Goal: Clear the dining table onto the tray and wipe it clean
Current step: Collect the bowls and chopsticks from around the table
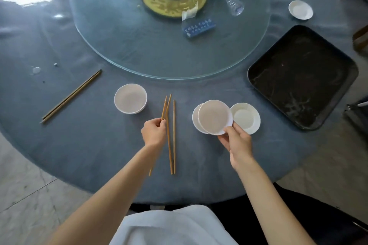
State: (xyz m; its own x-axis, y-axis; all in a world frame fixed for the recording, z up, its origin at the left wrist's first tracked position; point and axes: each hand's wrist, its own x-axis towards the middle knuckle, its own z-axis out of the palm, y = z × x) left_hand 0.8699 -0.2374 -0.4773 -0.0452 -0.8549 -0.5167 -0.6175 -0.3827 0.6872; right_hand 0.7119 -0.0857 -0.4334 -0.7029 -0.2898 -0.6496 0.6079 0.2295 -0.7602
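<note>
- Your left hand [154, 132] pinches chopsticks [169, 133] at centre frame; two more lie loose beside it on the table [79, 145].
- Your right hand [236, 141] grips the rim of a tilted plate [215, 117], overlapping another; a third sits just right.
- Tray [302, 76] waits bare at right edge.
- Plates look light, rigid, breakable: hold by the rim. Chopsticks are thin and roll easily: gather mid-length.
- Upper-frame litter is hard to make out through the glass glare.

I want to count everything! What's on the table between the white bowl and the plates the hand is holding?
In the head view, light wooden chopsticks lie between the white bowl and the plates. The left hand pinches one; the right hand holds the plates.
</note>
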